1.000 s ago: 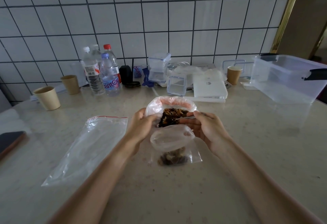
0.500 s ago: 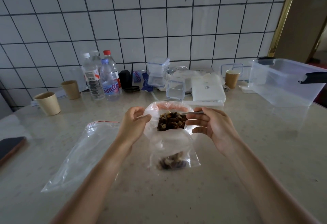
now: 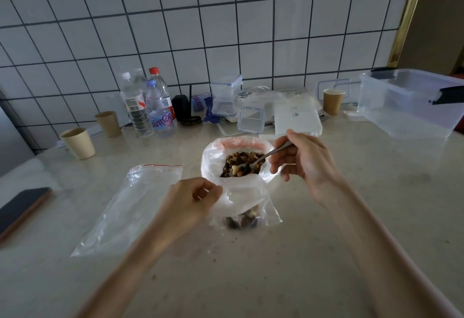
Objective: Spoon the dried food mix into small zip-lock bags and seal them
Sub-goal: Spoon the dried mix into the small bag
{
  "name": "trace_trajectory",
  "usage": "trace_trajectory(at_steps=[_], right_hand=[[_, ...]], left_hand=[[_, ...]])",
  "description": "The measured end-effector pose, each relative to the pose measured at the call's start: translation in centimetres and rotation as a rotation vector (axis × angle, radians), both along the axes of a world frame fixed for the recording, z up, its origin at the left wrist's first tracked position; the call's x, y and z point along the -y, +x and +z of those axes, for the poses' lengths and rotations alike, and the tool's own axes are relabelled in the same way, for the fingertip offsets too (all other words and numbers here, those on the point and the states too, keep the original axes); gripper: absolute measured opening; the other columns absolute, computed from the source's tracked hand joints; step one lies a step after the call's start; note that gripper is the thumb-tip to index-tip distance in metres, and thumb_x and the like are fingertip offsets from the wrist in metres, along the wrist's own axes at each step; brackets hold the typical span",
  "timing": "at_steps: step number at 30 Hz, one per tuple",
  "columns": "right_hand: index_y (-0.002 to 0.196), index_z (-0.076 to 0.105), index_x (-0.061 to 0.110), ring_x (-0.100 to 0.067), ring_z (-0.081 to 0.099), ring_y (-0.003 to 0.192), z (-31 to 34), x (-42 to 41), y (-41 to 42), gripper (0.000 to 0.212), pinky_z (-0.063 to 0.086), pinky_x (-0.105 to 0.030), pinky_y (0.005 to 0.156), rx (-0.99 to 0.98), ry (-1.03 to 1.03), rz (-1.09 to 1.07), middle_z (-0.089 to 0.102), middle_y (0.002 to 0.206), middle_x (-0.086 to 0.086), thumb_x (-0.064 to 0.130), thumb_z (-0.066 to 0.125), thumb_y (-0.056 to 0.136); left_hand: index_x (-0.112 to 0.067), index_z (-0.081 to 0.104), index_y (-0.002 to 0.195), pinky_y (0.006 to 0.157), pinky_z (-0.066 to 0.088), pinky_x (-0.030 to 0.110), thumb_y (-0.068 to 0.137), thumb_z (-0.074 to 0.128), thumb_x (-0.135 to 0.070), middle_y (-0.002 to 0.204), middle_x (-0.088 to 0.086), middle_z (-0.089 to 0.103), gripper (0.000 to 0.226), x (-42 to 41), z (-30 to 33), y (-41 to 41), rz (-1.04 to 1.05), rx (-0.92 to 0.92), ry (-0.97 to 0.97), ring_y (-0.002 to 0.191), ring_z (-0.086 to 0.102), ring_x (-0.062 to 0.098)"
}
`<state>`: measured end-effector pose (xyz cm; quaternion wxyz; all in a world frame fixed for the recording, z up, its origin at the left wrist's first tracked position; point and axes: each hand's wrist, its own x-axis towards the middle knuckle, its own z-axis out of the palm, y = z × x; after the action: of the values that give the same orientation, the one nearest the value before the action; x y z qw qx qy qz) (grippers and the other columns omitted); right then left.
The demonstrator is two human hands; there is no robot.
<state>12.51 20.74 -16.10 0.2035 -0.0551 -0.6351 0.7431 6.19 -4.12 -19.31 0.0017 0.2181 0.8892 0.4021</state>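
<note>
1. The right hand point(image 3: 305, 164) grips the handle of a thin metal spoon point(image 3: 266, 156), thumb on top and fingers curled beneath it
2. The spoon's bowl rests in the brown and tan dried food mix point(image 3: 242, 164) that fills a large clear plastic bag with a pink rolled rim point(image 3: 213, 157), standing open on the pale speckled stone countertop point(image 3: 326, 255)
3. The left hand point(image 3: 189, 198) pinches the upper left edge of a small clear zip-lock bag point(image 3: 251, 199) between thumb and curled fingers
4. This small bag sits just in front of the large one, touching it, with a little of the same dried mix point(image 3: 242, 220) lying at its bottom
5. An empty clear zip-lock bag with a red seal strip point(image 3: 130, 207) lies flat on the countertop to the left of the left hand
6. A dark flat phone point(image 3: 22, 207) lies at the left edge of the countertop
7. Along the white tiled wall point(image 3: 226, 29) stand two tan paper cups point(image 3: 79, 143) at left, a cluster of clear plastic water bottles point(image 3: 148, 107), small clear lidded boxes point(image 3: 226, 97), a flat white box point(image 3: 297, 119) and a third paper cup point(image 3: 332, 102)
8. A large clear plastic storage tub with black clasps point(image 3: 411, 107) sits at the far right of the countertop, well apart from both hands
</note>
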Motion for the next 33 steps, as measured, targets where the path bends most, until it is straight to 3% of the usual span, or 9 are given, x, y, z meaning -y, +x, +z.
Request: trace_trajectory(at_steps=[6, 10, 17, 23, 28, 31, 33], right_hand=[[0.092, 0.063, 0.000, -0.033, 0.063, 0.060, 0.1, 0.6, 0.5, 0.043, 0.042, -0.033, 0.043, -0.180, 0.306, 0.187, 0.067, 0.070, -0.018, 0.028, 0.038, 0.113], [0.091, 0.064, 0.002, -0.032, 0.061, 0.061, 0.0, 0.8, 0.6, 0.042, 0.041, -0.034, 0.043, -0.245, 0.432, 0.206, 0.065, 0.069, -0.011, 0.030, 0.039, 0.109], [0.089, 0.064, 0.001, -0.030, 0.059, 0.057, -0.2, 0.1, 0.1, 0.041, 0.038, -0.032, 0.044, -0.204, 0.104, 0.000, 0.061, 0.067, -0.020, 0.026, 0.041, 0.112], [0.089, 0.068, 0.007, -0.027, 0.066, 0.058, -1.0, -0.1, -0.7, 0.041, 0.043, -0.031, 0.042, 0.006, -0.119, -0.124, 0.070, 0.071, -0.014, 0.032, 0.044, 0.111], [0.095, 0.069, 0.005, -0.026, 0.071, 0.060, -1.7, -0.3, -1.4, 0.041, 0.049, -0.031, 0.043, 0.136, -0.106, -0.176, 0.076, 0.075, -0.013, 0.031, 0.042, 0.111], [0.095, 0.070, 0.004, -0.026, 0.072, 0.061, -2.1, -0.1, -1.5, 0.039, 0.051, -0.031, 0.044, 0.200, -0.056, -0.144, 0.077, 0.082, -0.019, 0.025, 0.041, 0.110], [0.098, 0.070, 0.002, -0.027, 0.074, 0.065, -2.3, 0.0, -1.4, 0.039, 0.053, -0.031, 0.046, 0.243, -0.013, -0.089, 0.077, 0.087, -0.021, 0.025, 0.041, 0.110]], left_hand=[[-0.021, 0.079, 0.085, 0.058, 0.050, 0.031, 0.099, 0.069, -0.030, 0.067, 0.002, 0.070, 0.019, -0.6, 0.6, 0.3, -0.050, 0.171, 0.255, 0.062, 0.063, 0.018], [-0.008, 0.077, 0.090, 0.052, 0.054, 0.032, 0.098, 0.071, -0.022, 0.071, 0.008, 0.066, 0.018, -0.7, 1.1, 0.2, -0.033, 0.272, 0.338, 0.058, 0.065, 0.017], [-0.005, 0.075, 0.091, 0.048, 0.054, 0.029, 0.098, 0.071, -0.026, 0.070, 0.003, 0.064, 0.023, 0.3, 0.9, -0.7, -0.023, 0.179, 0.234, 0.055, 0.064, 0.013], [-0.018, 0.073, 0.086, 0.053, 0.055, 0.029, 0.090, 0.069, -0.058, 0.071, -0.004, 0.072, 0.041, 0.8, 1.1, -2.3, 0.035, 0.103, 0.216, 0.061, 0.069, 0.013], [-0.016, 0.061, 0.105, 0.078, 0.055, 0.036, 0.085, 0.070, -0.066, 0.095, -0.004, 0.067, 0.054, -0.7, 0.7, -5.8, 0.190, 0.007, 0.145, 0.088, 0.068, 0.017], [-0.016, 0.062, 0.093, 0.066, 0.047, 0.032, 0.085, 0.066, -0.071, 0.088, -0.005, 0.065, 0.056, -2.6, 0.3, -6.7, 0.160, -0.020, -0.060, 0.080, 0.060, 0.011], [-0.015, 0.068, 0.087, 0.068, 0.053, 0.037, 0.087, 0.067, -0.067, 0.083, 0.001, 0.071, 0.052, -3.4, -0.2, -7.1, 0.126, -0.006, -0.138, 0.077, 0.065, 0.018]])
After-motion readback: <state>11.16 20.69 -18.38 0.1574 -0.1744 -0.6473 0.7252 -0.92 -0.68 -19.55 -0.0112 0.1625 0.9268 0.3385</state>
